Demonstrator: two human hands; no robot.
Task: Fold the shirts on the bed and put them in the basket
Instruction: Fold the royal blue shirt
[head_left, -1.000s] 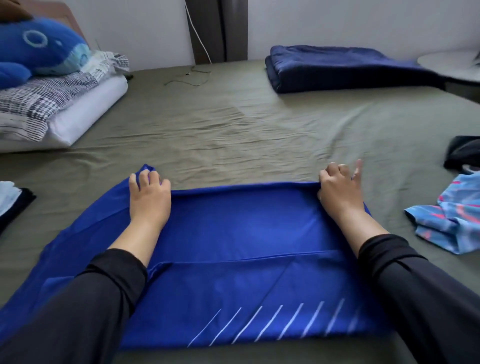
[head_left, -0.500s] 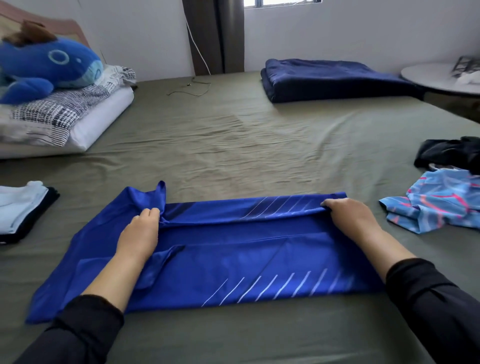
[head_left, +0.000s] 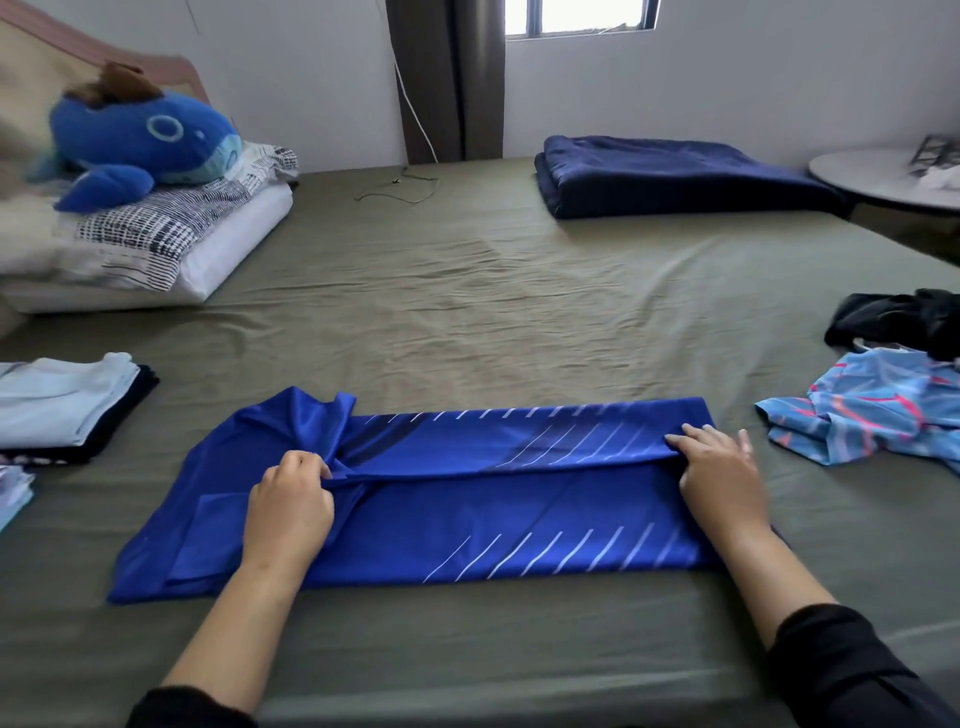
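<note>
A royal-blue shirt (head_left: 467, 514) with white diagonal lines lies flat on the olive bed sheet (head_left: 467, 301), its far edge folded over toward me. My left hand (head_left: 291, 499) pinches the folded edge near the shirt's left part, where a sleeve bunches up. My right hand (head_left: 719, 467) grips the same folded edge at the shirt's right end. A light-blue and pink shirt (head_left: 878, 405) lies crumpled to the right, with a black garment (head_left: 898, 319) behind it. No basket is in view.
A stack of folded clothes (head_left: 62, 405) sits at the left edge. Pillows with a blue plush whale (head_left: 140, 145) are at the back left. A folded navy blanket (head_left: 670, 174) lies at the back right, beside a round white table (head_left: 883, 176). A thin cable (head_left: 400, 189) lies on the sheet.
Both hands have drawn the shirt's far edge back toward me, laying a fold over the middle so the white lines show on top. The camera has tilted up.
</note>
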